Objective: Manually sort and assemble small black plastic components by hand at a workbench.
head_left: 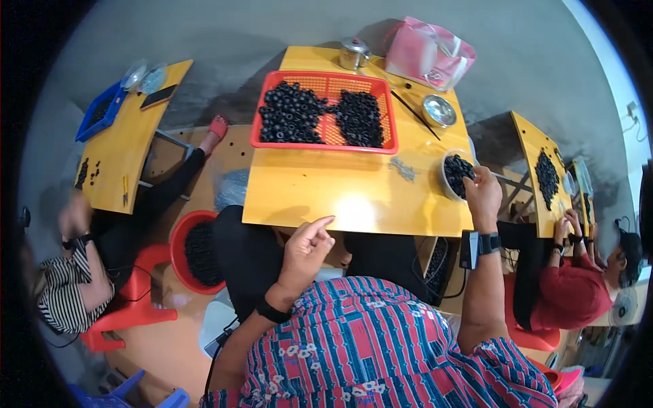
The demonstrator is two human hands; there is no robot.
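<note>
My right hand [484, 193] reaches over the rim of a white bowl [446, 178] at the right edge of the yellow table. Its fingers are closed, with the tips among small black ring-shaped parts [458, 168]; whatever they grip is hidden. Just off the table's front edge, above my lap, my left hand [307, 253] has its index finger stretched out and apart from the thumb. Nothing shows between them. Further back on the table stands a red plastic basket [325, 147], holding two heaps of black parts [292, 112], the left heap looking rounder and larger-pieced.
A small clear pile [403, 168] lies between basket and bowl. Behind are a black stick [415, 114], a metal bowl [439, 111], a lidded metal pot [354, 53] and a pink bag [430, 54]. A red tub [178, 251] stands on the floor at left. Co-workers sit on both sides.
</note>
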